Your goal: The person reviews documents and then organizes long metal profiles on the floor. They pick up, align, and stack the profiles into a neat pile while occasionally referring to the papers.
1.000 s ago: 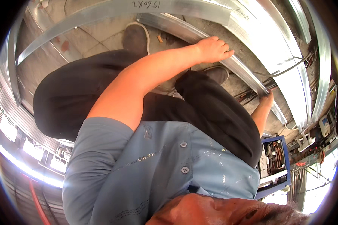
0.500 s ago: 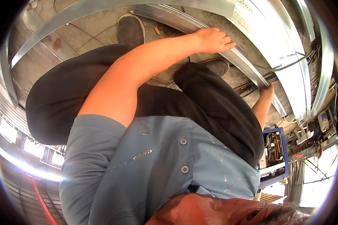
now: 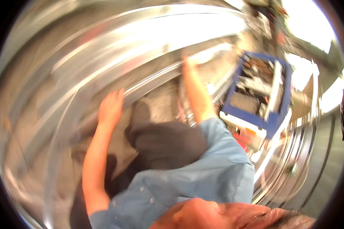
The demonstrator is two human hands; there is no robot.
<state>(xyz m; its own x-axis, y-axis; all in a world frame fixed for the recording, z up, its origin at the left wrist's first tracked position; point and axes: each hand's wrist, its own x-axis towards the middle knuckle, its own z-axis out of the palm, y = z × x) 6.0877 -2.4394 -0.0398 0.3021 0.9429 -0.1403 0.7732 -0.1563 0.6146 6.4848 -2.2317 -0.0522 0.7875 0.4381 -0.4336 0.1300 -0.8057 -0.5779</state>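
Observation:
A long, narrow metal channel (image 3: 153, 81) slants across the floor in front of my knees. My left hand (image 3: 111, 107) is closed over its nearer-left stretch, fingers partly blurred. Farther along to the right, my right hand (image 3: 189, 65) grips the same channel; its thumb side shows, while the other fingers are hidden or smeared. Beyond the channel lie wide, shiny sheet-metal strips (image 3: 141, 36), roughly alongside it.
On the right stands a blue-framed machine or cart (image 3: 269, 124) with metal parts and wiring inside. Thin metal strips (image 3: 59, 129) lie at the left on the concrete floor. My dark-trousered knee (image 3: 168, 143) is bent close to the channel.
My view has swung round to the right, blurring the picture; the blue frame now shows fully. Both hands stay at the channel, which now slants up to the right in view.

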